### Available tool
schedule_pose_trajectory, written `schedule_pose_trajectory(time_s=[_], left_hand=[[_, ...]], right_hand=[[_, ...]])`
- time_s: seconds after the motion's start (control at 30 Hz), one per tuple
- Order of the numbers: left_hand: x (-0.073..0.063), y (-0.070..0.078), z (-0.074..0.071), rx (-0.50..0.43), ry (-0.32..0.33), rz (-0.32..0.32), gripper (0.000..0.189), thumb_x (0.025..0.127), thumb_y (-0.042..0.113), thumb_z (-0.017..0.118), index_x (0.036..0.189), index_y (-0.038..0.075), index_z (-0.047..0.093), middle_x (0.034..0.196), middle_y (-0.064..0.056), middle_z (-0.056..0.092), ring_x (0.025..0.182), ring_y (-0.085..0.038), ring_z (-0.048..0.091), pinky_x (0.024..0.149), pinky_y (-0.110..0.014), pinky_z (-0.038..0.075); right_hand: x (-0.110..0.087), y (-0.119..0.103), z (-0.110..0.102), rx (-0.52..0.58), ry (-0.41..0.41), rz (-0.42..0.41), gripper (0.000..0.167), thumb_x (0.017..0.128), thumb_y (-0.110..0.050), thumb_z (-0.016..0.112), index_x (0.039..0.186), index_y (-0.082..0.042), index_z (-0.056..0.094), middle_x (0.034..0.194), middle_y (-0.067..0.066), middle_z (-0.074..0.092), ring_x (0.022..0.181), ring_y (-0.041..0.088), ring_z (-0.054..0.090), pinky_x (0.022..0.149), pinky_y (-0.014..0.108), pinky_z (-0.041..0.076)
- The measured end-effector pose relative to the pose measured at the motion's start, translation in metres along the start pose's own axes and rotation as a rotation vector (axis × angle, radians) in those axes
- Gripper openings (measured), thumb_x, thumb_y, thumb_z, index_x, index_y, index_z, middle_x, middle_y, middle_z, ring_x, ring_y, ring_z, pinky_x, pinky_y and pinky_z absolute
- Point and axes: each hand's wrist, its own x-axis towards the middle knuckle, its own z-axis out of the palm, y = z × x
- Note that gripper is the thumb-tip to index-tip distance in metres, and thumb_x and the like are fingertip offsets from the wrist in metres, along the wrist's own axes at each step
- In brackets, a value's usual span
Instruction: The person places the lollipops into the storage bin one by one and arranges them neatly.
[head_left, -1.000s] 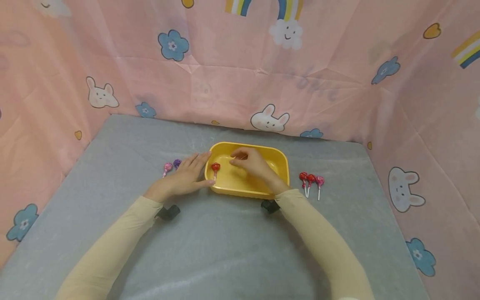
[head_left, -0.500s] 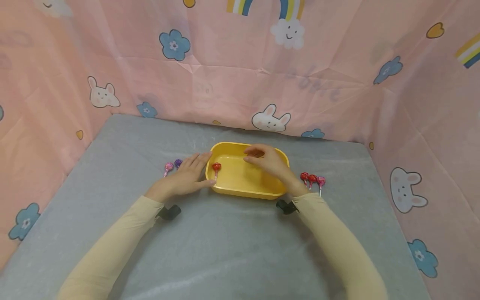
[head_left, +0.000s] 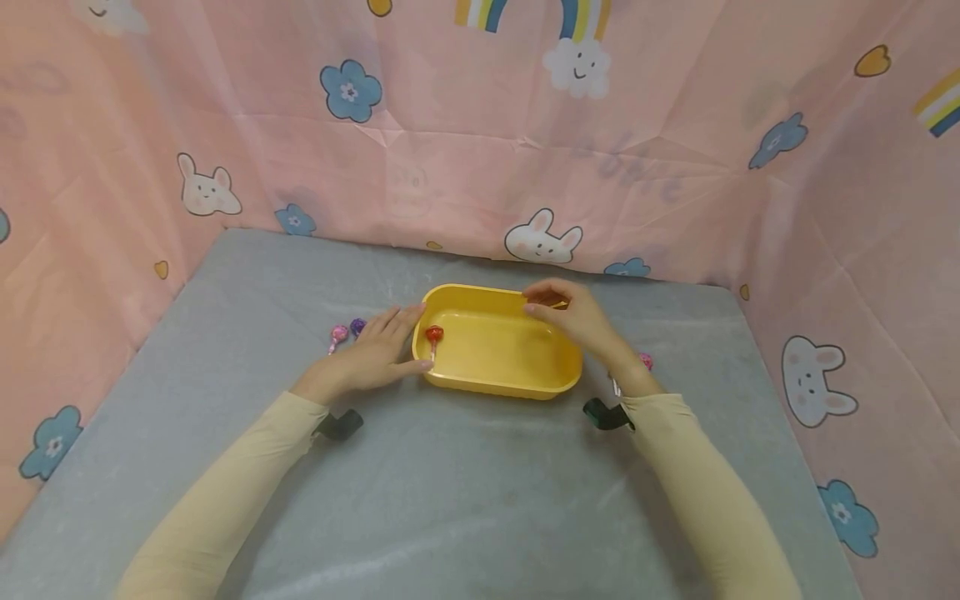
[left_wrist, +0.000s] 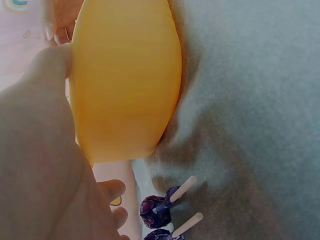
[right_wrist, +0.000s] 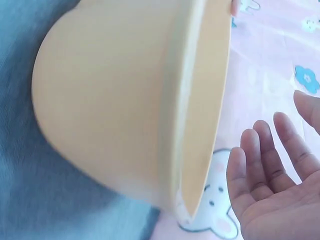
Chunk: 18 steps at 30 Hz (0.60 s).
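Observation:
A yellow basin (head_left: 495, 346) stands on the grey cloth, with one red lollipop (head_left: 434, 333) lying inside at its left end. My left hand (head_left: 375, 354) rests on the basin's left rim, fingers extended and thumb at the near left corner. Over the right end of the basin hovers my right hand (head_left: 581, 321); the right wrist view shows its fingers loosely bent, spread and holding nothing, apart from the basin wall (right_wrist: 110, 100). Left of the basin, partly behind the left hand, lie a pink lollipop (head_left: 339, 332) and a purple lollipop (head_left: 358, 327).
Another pink lollipop (head_left: 646, 361) shows behind the right wrist, which hides the red ones beside it. Two dark purple lollipops, one a wrapped head (left_wrist: 156, 211), appear in the left wrist view. A pink printed curtain (head_left: 450, 167) surrounds the grey table cloth (head_left: 465, 483).
My right hand has moved right, from over the middle of the basin to its right end, covering the red lollipops on the right. The left hand and the red lollipop inside stay put.

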Motion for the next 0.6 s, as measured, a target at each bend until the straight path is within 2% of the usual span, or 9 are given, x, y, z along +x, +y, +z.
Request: schedule_pose_trajectory(time_s=[0.27, 0.6], left_hand=[[0.000, 0.001, 0.000, 0.002, 0.000, -0.003, 0.095, 0.095, 0.065, 0.047, 0.160, 0.022, -0.006, 0.169, -0.009, 0.007, 0.157, -0.035, 0.001, 0.127, -0.055, 0.004], [-0.002, 0.003, -0.001, -0.011, -0.001, -0.014, 0.095, 0.095, 0.063, 0.049, 0.160, 0.023, -0.006, 0.169, -0.008, 0.007, 0.157, -0.035, 0.000, 0.127, -0.056, 0.003]], right_hand=[[-0.007, 0.011, -0.019, -0.011, 0.023, 0.014, 0.042, 0.094, -0.039, 0.067, 0.125, -0.011, 0.065, 0.122, 0.009, 0.067, 0.113, 0.025, 0.060, 0.103, 0.045, 0.048], [-0.018, 0.025, -0.036, -0.031, 0.054, 0.043, 0.043, 0.095, -0.039, 0.065, 0.127, -0.010, 0.063, 0.126, 0.009, 0.066, 0.115, 0.025, 0.060, 0.104, 0.046, 0.048]])
